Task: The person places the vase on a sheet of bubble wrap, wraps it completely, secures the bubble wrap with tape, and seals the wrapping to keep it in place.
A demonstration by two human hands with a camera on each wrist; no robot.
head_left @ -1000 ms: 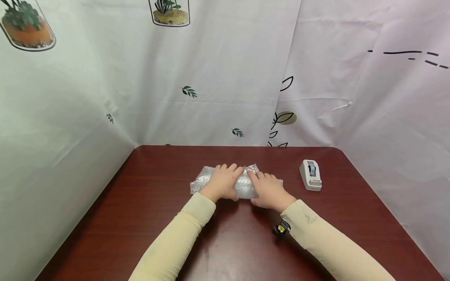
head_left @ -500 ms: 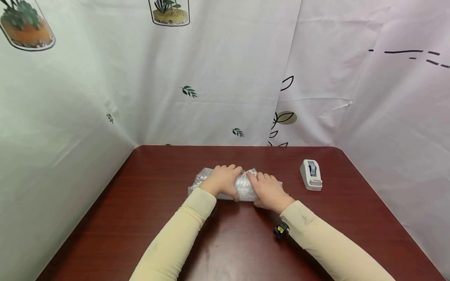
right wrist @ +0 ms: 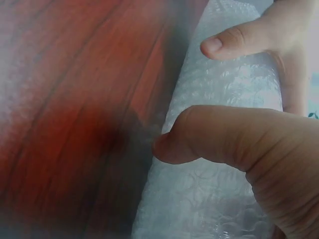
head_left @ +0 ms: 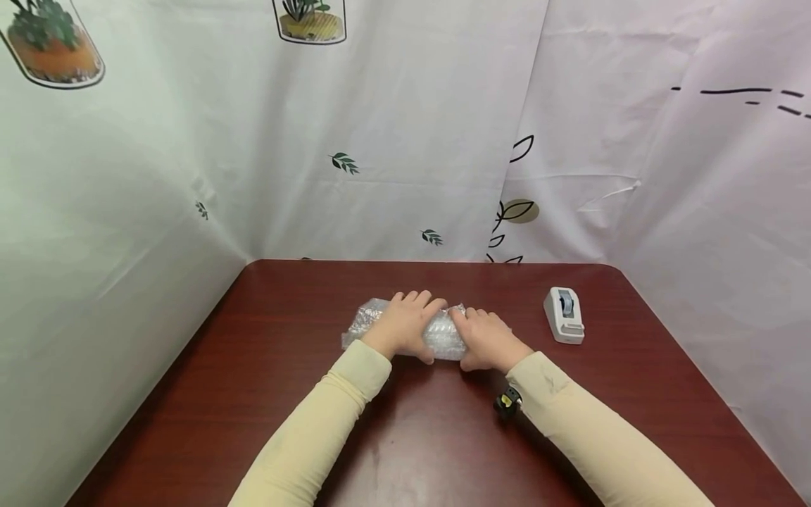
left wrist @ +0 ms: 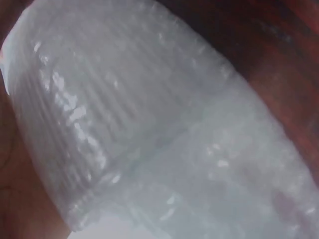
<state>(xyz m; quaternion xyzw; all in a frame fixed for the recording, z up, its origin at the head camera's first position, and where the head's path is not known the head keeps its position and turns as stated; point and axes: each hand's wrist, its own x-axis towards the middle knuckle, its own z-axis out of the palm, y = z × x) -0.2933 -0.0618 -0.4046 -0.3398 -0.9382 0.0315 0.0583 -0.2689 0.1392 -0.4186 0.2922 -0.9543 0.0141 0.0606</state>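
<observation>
A roll-shaped bundle of clear bubble wrap lies crosswise on the dark red table in the head view. My left hand grips it left of the middle, fingers over the top and thumb on the near side. Close by on the right, my right hand holds it the same way. The right wrist view shows both thumbs bent against the bubble wrap. In the left wrist view the bubble wrap fills most of the picture, with a pale white patch at its lower edge. What lies inside the wrap is hidden.
A white tape dispenser stands on the table to the right of the hands. White printed cloth hangs behind the table and along both sides. A black strap device sits under the right wrist.
Both hands keep their hold on the bubble wrap, which has turned slightly under them and now looks more compact. The head view has shifted a little.
</observation>
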